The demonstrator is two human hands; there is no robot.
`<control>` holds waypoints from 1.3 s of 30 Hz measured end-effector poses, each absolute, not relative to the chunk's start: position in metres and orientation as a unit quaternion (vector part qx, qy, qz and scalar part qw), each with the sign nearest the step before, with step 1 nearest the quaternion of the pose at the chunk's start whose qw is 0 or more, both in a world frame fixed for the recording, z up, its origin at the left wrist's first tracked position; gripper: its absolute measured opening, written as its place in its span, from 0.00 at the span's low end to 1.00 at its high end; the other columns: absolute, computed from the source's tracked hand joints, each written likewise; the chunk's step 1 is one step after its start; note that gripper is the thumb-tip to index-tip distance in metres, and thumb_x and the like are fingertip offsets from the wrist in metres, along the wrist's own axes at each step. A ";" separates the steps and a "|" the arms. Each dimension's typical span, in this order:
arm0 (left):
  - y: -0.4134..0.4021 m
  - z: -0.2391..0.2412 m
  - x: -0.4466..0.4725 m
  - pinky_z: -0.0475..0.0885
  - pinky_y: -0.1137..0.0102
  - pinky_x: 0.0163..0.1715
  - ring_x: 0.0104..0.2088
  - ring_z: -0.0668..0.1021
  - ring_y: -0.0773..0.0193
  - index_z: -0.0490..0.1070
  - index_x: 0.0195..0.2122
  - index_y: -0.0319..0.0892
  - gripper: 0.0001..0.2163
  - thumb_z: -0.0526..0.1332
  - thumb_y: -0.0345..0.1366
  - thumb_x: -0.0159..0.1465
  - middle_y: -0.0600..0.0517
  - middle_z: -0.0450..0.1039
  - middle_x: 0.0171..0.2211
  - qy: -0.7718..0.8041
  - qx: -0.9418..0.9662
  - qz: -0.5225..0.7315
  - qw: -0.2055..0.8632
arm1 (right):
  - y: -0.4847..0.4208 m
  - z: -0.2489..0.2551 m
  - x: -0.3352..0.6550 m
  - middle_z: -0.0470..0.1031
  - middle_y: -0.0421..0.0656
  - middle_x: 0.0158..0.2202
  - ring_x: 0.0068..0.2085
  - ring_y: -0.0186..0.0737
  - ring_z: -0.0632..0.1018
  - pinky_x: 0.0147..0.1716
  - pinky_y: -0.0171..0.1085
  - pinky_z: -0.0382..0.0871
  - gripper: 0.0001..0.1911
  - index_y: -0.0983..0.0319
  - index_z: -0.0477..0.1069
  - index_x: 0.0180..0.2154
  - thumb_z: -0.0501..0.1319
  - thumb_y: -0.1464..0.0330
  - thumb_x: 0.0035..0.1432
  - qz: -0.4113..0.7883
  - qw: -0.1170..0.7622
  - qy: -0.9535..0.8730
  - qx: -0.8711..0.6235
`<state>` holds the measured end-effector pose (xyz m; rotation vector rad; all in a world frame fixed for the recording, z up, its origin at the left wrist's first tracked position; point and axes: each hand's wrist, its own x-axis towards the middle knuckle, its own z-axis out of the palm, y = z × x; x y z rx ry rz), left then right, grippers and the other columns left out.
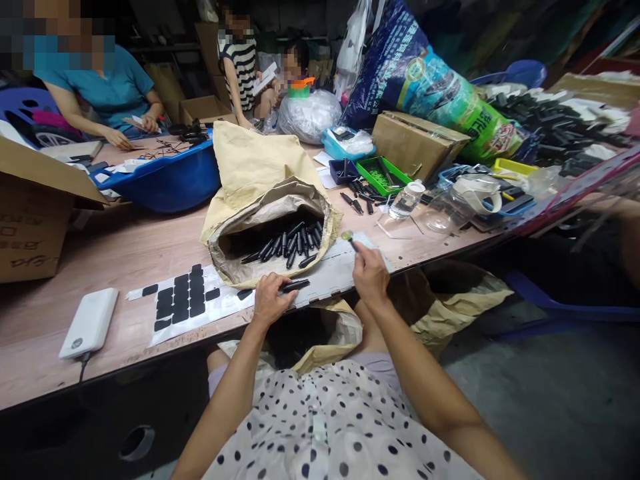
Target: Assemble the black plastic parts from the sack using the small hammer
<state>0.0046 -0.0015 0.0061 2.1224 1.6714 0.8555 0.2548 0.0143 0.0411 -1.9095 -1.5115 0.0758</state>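
Observation:
My left hand [271, 298] is closed on one end of a black pen-shaped piece [297, 285], which lies low over a grey board [327, 272] at the table's front edge. In my right hand [371, 272] is a small tool [347, 236] with a dark handle and a round yellow-green head; its kind is unclear. Just beyond my hands an open paper sack [260, 157] lies on its side, with several similar black pieces [295, 243] at its mouth. To the left of my left hand is a white sheet [210, 309] bearing black rounded patches [181, 297].
A white power bank [90, 323] with a cable lies at the left. Beyond are a blue basin [165, 180], a green tray [383, 175], a clear bottle [407, 200] and a plastic jug [450, 210]. Open sacks [345, 333] stand below the table edge. Other people sit across the table.

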 end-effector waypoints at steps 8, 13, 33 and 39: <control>-0.002 0.013 0.001 0.69 0.63 0.41 0.36 0.74 0.58 0.77 0.36 0.47 0.04 0.67 0.39 0.60 0.52 0.74 0.32 0.553 0.761 0.297 0.164 | 0.063 0.028 0.274 0.70 0.51 0.43 0.44 0.47 0.68 0.37 0.39 0.57 0.22 0.56 0.77 0.55 0.52 0.73 0.66 -0.010 0.186 -0.530 -0.828; -0.042 0.013 0.001 0.68 0.62 0.38 0.35 0.74 0.58 0.78 0.37 0.46 0.06 0.64 0.40 0.63 0.49 0.73 0.33 0.458 0.827 0.300 0.126 | 0.061 0.014 0.272 0.69 0.53 0.43 0.44 0.49 0.67 0.38 0.42 0.56 0.22 0.58 0.76 0.54 0.51 0.73 0.65 -0.040 0.201 -0.543 -0.814; 0.080 0.016 -0.012 0.69 0.47 0.50 0.47 0.71 0.42 0.78 0.41 0.42 0.09 0.63 0.36 0.60 0.42 0.67 0.39 0.746 0.527 0.399 0.083 | 0.061 0.014 0.271 0.69 0.54 0.45 0.46 0.52 0.67 0.39 0.42 0.57 0.21 0.59 0.74 0.56 0.53 0.72 0.65 -0.031 0.185 -0.559 -0.808; 0.063 0.020 -0.015 0.70 0.53 0.48 0.45 0.72 0.47 0.77 0.39 0.45 0.06 0.61 0.36 0.63 0.44 0.70 0.41 0.721 0.555 0.412 0.047 | 0.062 0.009 0.272 0.69 0.53 0.43 0.45 0.51 0.67 0.38 0.42 0.57 0.21 0.60 0.74 0.55 0.51 0.72 0.64 -0.055 0.197 -0.558 -0.805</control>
